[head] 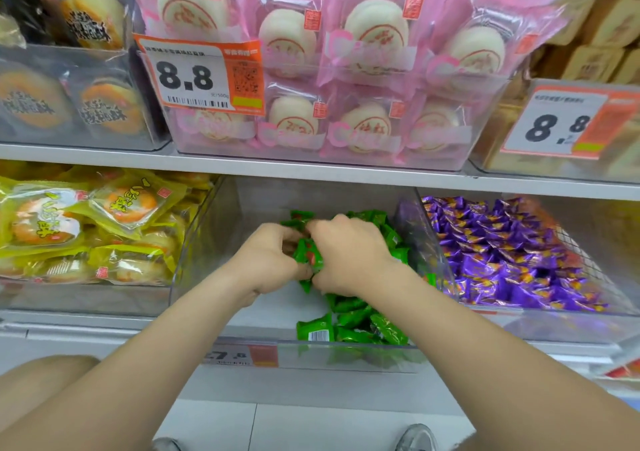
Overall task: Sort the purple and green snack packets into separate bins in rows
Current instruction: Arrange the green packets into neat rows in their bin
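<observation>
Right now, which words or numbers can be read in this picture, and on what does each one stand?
"8.8": orange-and-white price tag on the clear bin of pink-wrapped cakes.
"8.8": second price tag, upper right bin.
"7.8", start unclear: lower price tag, middle bin of green snack packets.
Chinese wrapper print and small tag text: too blurred.

Both hands are down in the clear middle bin [207, 239]: left hand [273, 260] and right hand [349, 253] curl together round green snack packets [308, 254], with more heaped beneath. Purple snack packets [502, 253] fill the neighbouring bin on the right, yellow pastry packs [86, 222] the left.
</observation>
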